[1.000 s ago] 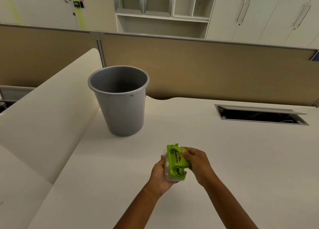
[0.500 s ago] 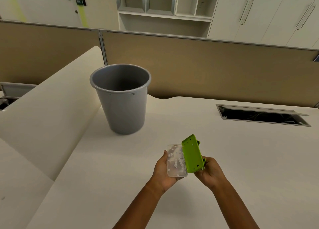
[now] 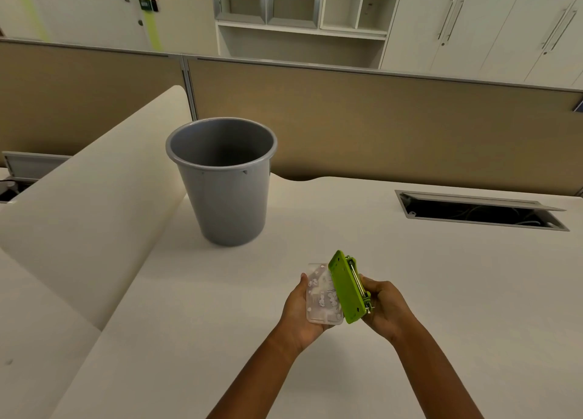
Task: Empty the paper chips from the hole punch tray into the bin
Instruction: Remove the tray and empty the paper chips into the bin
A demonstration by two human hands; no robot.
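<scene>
Near the grey bin [image 3: 221,179], my left hand [image 3: 298,313] cups the light, spill-prone clear chip tray [image 3: 320,295] by its edges while my right hand [image 3: 383,308] grips the rigid green hole punch [image 3: 345,287].

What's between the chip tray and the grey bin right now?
Nothing: in the head view only bare cream desk separates the clear chip tray, in the left hand, from the grey bin.

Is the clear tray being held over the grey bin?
No, the clear plastic tray sits in the left hand, well short of the grey plastic bin.
</scene>
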